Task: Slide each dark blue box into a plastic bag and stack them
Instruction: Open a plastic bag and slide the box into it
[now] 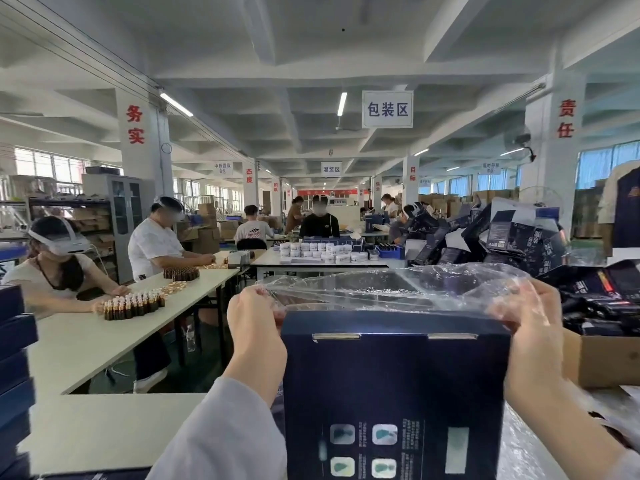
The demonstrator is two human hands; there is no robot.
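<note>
A dark blue box (394,386) stands upright right in front of me, its printed face toward the camera. A clear plastic bag (398,285) is spread open over its top edge. My left hand (258,327) pinches the bag's mouth at the box's upper left corner. My right hand (530,323) grips the bag at the upper right corner, partly behind the film. More dark blue boxes (15,368) are stacked at the far left edge.
My white table (104,431) lies below. A cardboard carton (602,358) sits at right, under a heap of dark flattened boxes (512,237). Seated people work at a long table (104,327) on the left with small brown bottles (135,304).
</note>
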